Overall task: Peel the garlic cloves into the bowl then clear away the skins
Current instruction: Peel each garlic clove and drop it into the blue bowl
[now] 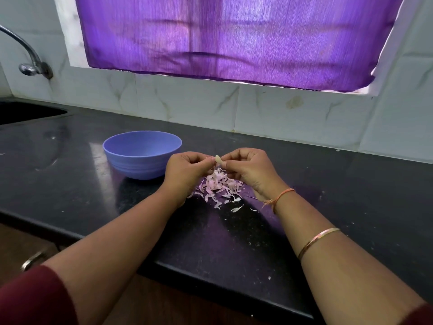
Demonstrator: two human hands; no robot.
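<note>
**Both hands on one clove above the skins**

The right hand [248,170] pinched a pale garlic clove [218,159] at its fingertips, fingers curled. The left hand [185,167], also curled, met it fingertip to fingertip and pinched the same clove from the other side. Just below and between the two hands lay a loose heap of pinkish skins [218,186] on the dark counter [328,184]. The blue bowl [138,165] stood just beside the left hand, on its outer side; whatever it held was hidden.
</note>
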